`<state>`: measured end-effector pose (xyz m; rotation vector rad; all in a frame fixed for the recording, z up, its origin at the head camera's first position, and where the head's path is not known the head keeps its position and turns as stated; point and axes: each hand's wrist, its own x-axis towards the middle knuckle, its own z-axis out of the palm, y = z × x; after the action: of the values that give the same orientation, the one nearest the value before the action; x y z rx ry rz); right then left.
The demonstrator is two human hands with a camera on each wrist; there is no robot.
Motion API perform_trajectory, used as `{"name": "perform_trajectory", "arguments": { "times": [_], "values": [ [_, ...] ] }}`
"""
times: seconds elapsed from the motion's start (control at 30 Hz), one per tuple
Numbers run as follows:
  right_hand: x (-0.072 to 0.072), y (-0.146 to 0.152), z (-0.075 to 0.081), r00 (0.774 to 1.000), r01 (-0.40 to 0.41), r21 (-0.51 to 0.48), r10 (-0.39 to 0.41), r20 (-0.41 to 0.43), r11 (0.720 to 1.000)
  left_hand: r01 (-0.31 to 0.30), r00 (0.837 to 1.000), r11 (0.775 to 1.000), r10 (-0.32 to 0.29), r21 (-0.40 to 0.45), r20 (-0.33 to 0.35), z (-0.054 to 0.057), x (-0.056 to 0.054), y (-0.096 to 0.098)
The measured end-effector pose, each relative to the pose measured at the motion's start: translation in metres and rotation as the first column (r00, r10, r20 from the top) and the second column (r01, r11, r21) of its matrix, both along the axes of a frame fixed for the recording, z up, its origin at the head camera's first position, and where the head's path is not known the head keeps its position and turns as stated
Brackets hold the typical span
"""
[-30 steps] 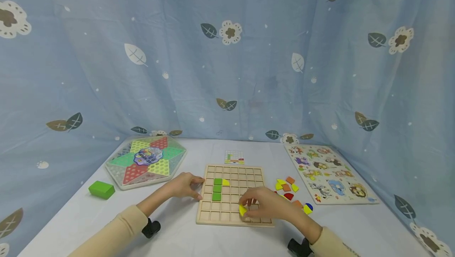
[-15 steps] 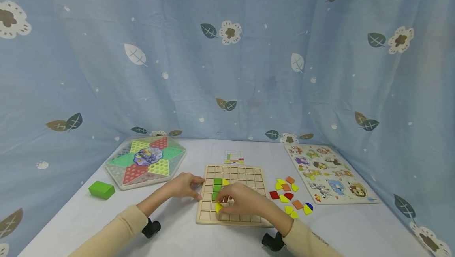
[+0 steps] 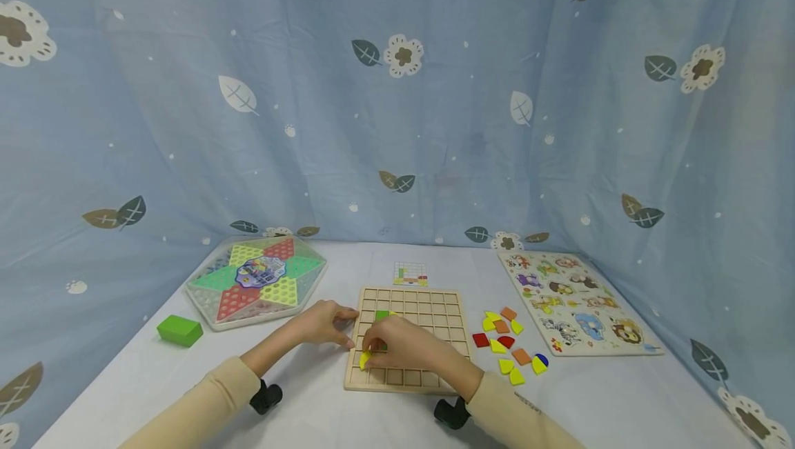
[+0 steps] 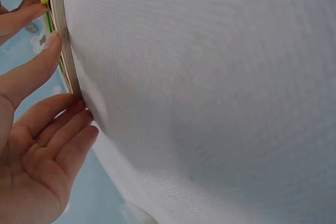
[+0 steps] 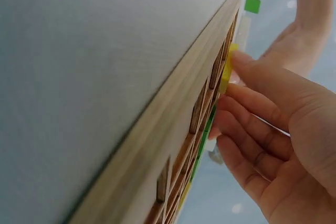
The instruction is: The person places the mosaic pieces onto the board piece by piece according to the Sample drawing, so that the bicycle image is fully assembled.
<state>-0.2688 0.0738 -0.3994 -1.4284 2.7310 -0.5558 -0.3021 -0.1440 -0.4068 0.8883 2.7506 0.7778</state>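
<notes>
A wooden grid board (image 3: pixel 442 311) lies on the table in the head view. My right hand (image 3: pixel 404 349) pinches a yellow quarter-circle tile (image 3: pixel 364 360) between thumb and fingers over the board's left columns. The right wrist view shows this yellow tile (image 5: pixel 228 69) standing edge-on, close to the grid. A green square tile (image 3: pixel 381 314) shows past the right hand, which covers most of the other tiles in the grid. My left hand (image 3: pixel 323 325) touches the board's left edge, thumb and fingers spread along it; the left wrist view shows these fingertips (image 4: pixel 79 103) against the wooden side.
Loose red, orange and yellow tiles (image 3: pixel 506 366) lie right of the board. A small pattern card (image 3: pixel 410 274) lies behind it. A Chinese checkers board (image 3: pixel 259 280) and a green block (image 3: pixel 180 330) stand left, an animal puzzle board (image 3: pixel 580 304) right.
My right hand has moved left across the board with the yellow tile, from its right-middle to the left columns. My left hand has stayed at the edge.
</notes>
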Motion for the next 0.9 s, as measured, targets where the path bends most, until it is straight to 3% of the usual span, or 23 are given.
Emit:
{"name": "perform_trajectory", "arguments": {
  "times": [0.4, 0.73, 0.9],
  "values": [
    [-0.006, 0.004, 0.001, 0.992, -0.123, 0.038, 0.122, 0.031, 0.992, -0.006, 1.0, 1.0, 0.006, -0.016, 0.004, 0.0, -0.001, 0.001],
    [-0.005, -0.004, 0.002, 0.999, -0.019, 0.034, 0.018, 0.045, 0.999, 0.001, 1.0, 1.0, -0.001, -0.013, 0.002, 0.001, 0.0, 0.001],
    [-0.004, -0.005, 0.001, 0.998, -0.032, 0.014, 0.031, 0.048, 0.999, 0.01, 1.0, 1.0, -0.01, -0.01, -0.002, 0.0, -0.001, 0.0]
  ]
}}
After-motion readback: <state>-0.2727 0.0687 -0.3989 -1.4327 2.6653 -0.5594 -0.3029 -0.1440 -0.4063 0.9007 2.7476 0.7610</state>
